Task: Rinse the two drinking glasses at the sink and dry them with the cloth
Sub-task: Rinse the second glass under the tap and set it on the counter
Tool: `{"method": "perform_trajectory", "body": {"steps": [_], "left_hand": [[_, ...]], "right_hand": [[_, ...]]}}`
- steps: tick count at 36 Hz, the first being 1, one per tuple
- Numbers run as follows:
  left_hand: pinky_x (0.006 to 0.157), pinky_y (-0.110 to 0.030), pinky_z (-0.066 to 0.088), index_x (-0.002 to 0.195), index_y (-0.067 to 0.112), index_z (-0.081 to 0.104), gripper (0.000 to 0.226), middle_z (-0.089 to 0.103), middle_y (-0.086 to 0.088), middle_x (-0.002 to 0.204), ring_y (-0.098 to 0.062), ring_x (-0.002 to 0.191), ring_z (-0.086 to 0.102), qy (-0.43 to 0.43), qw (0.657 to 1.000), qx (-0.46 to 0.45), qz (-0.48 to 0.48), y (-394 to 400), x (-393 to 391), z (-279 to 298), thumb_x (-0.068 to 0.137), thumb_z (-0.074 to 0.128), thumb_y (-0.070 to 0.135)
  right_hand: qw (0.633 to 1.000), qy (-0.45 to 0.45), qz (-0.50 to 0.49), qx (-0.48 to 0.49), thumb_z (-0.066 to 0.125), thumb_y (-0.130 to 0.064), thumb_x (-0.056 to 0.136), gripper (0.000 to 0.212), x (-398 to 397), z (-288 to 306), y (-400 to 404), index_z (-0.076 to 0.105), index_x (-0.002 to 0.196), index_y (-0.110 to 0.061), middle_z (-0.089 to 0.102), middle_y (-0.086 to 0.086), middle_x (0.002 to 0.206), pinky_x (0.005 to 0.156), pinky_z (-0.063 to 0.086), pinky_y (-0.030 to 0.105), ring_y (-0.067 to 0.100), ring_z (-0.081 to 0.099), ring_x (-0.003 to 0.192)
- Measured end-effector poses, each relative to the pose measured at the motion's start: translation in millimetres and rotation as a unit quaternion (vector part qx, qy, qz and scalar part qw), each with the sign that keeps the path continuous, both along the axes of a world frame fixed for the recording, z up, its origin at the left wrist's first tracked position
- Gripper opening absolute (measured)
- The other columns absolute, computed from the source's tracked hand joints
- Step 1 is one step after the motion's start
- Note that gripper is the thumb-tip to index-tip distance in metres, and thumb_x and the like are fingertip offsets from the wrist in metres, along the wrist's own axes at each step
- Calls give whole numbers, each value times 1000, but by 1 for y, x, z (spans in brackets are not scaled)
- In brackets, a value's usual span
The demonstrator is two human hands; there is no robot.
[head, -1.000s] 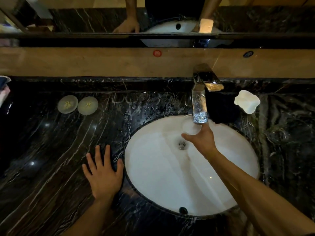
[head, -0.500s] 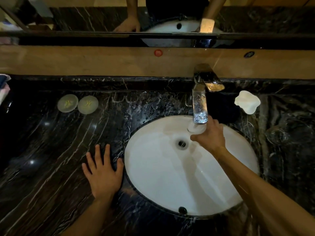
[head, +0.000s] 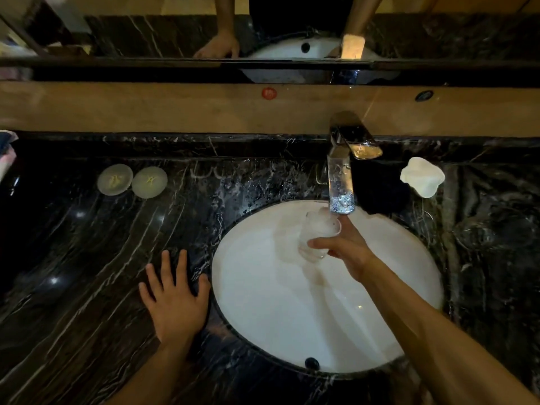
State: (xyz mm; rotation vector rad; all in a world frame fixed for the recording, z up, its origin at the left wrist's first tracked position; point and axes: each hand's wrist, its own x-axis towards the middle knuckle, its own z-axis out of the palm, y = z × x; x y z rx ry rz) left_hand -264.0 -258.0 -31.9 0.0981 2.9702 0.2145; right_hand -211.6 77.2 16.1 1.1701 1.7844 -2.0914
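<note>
My right hand (head: 347,249) grips a clear drinking glass (head: 317,238) over the white sink basin (head: 292,311), tilted with its mouth up just under the faucet spout (head: 341,182). The glass looks frothy inside. Flat on the black marble counter (head: 87,273), my left hand (head: 175,299) rests with fingers spread, just left of the basin rim. A dark cloth (head: 380,191) lies in shadow right of the faucet. A second glass is not visible.
Two round pale coasters (head: 131,180) sit on the counter at the back left. A white flower-shaped soap dish (head: 423,176) stands to the faucet's right. A mirror and beige ledge (head: 175,109) run along the back.
My right hand has shifted left and tipped the glass onto its side-up angle beneath the spout. The left hand has stayed put.
</note>
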Motion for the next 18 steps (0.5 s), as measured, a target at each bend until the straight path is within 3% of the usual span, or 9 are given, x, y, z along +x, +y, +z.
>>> {"method": "perform_trajectory", "body": {"steps": [5,11,18], "left_hand": [[119,-59,6,156,29,22,75,16,-6,164,-34,151,7,0,1000,0,4,1,0,1,89,19,64],[119,-59,7,156,30,22,75,15,-5,164,-34,151,7,-3,1000,-4,4,0,-1,0,90,20,64],[118,-59,8,155,29,24,73,18,-6,164,-36,151,9,3,1000,-1,1,0,0,0,90,22,62]], "right_hand": [[994,18,-9,110,87,2,66,84,-3,-5,-7,46,135,-20,59,-4,112,62,50,12,11,59,97],[969,13,-1,246,87,-5,67,83,-3,-4,0,46,138,-18,55,-4,120,80,42,24,16,54,107],[922,-29,92,375,87,-18,61,91,8,-2,18,43,140,-24,43,3,137,84,45,34,23,51,116]]}}
